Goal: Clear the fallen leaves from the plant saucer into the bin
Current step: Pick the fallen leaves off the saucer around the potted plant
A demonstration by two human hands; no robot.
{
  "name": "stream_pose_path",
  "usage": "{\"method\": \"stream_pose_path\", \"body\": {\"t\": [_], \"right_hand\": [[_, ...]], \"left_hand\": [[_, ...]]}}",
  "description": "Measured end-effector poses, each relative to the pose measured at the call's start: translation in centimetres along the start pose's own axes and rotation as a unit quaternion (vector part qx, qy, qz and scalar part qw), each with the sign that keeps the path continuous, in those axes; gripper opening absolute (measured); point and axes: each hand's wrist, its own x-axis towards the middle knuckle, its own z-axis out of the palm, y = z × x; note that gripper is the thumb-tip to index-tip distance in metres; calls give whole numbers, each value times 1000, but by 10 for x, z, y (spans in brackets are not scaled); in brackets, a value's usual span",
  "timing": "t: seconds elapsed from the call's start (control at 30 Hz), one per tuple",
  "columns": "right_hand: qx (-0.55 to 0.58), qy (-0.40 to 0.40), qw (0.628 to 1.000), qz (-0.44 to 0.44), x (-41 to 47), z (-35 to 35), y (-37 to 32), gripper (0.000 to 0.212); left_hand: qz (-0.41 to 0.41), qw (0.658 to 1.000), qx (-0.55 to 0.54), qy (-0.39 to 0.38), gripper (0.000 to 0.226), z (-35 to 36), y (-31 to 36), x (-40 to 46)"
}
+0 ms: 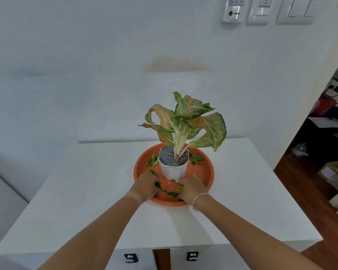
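An orange round saucer (205,173) sits on a white table (98,193) and holds a white pot (173,169) with a green and orange plant (185,121). Small green fallen leaves lie in the saucer: one cluster left of the pot (153,160), one right of it (196,159), more at the front (172,194). My left hand (145,186) rests in the saucer's front left, fingers curled over leaves. My right hand (191,189) is at the front right, fingers closed around yellow-green leaves (180,188). No bin is in view.
The table stands against a white wall. Wall switches and a remote holder (233,9) hang at the upper right. A doorway on the right opens to a dark room with a wooden floor (308,184). Two drawer handles (192,256) show below the table's front edge.
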Motion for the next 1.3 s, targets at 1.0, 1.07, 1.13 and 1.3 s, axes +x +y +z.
{"method": "stream_pose_path", "body": {"t": [1.0, 1.07, 1.13, 1.3], "right_hand": [[546, -132, 811, 165, 12, -40, 25, 35], [536, -123, 818, 170, 12, -38, 23, 37], [524, -113, 826, 176, 12, -36, 20, 36], [439, -83, 883, 147, 7, -30, 7, 19]], "left_hand": [[-1, 999, -15, 37, 26, -2, -12, 6], [16, 999, -10, 34, 27, -1, -12, 5], [30, 999, -8, 39, 28, 1, -12, 4], [57, 997, 25, 38, 36, 2, -14, 3]]}}
